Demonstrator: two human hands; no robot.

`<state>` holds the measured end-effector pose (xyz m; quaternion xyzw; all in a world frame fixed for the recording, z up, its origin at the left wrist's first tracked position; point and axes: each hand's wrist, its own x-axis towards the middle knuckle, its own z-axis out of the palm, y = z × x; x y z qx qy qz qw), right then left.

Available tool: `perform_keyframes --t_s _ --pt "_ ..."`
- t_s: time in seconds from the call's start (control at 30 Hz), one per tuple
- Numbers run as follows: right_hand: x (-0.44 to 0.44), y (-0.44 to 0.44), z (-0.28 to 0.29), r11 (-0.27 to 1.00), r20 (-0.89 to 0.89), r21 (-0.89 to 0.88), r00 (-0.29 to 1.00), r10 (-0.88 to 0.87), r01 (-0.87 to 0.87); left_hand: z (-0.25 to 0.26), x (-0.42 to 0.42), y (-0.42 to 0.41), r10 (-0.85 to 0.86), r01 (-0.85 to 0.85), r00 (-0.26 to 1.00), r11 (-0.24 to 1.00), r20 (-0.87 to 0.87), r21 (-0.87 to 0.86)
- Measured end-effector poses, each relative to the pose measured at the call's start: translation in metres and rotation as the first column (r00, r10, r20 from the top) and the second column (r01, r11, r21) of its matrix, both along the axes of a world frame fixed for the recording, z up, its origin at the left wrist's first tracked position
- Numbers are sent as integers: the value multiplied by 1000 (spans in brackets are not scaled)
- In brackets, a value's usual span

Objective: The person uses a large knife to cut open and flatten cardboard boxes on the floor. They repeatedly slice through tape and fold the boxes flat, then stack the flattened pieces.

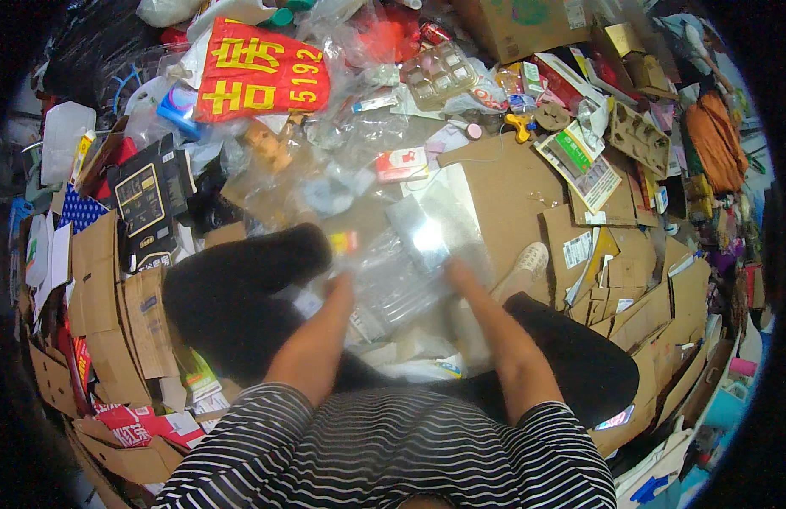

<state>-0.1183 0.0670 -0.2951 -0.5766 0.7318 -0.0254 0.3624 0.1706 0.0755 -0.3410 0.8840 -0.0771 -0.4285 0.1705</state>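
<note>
A crumpled clear plastic bag (393,280) stretches between my two hands, low over the floor between my legs. My left hand (342,284) holds its left side, blurred by motion. At its right side my right hand (456,273) grips the plastic beside the lower corner of a shiny silvery panel (425,232). Blur hides the fingers of both hands. A white sheet (462,191) lies partly beneath the panel. Just beyond is a red and white box (401,165). Near my left knee lies a small red and yellow packet (343,242), also blurred.
Flattened cardboard boxes (628,280) lie at the right, with more cardboard (94,273) at the left. Ahead are a red bag (262,71) with yellow writing, a clear compartment tray (439,75) and a moulded pulp tray (639,139). My right shoe (528,267) rests near cardboard.
</note>
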Motion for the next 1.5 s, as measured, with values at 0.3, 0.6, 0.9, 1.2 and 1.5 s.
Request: perform_keyframes --t_s 0.3,0.6,0.9,1.2,1.5 --pt "-1 31 -21 979 -246 -102 949 -197 177 -60 22 21 86 -102 754 995 -652 14" --pt "-18 19 -27 993 -149 84 986 -70 83 16 -6 -19 64 -90 963 992 -261 -85" --pt "-49 -20 75 934 431 -23 847 -311 355 -7 22 -37 -6 -354 654 881 -757 -313" --pt "-21 -8 134 835 586 -297 779 -224 463 42 -17 -67 -83 -430 462 850 -883 -304" --pt "4 69 -1 998 48 7 997 -64 63 68 -42 -35 -201 -15 712 953 -672 -301"
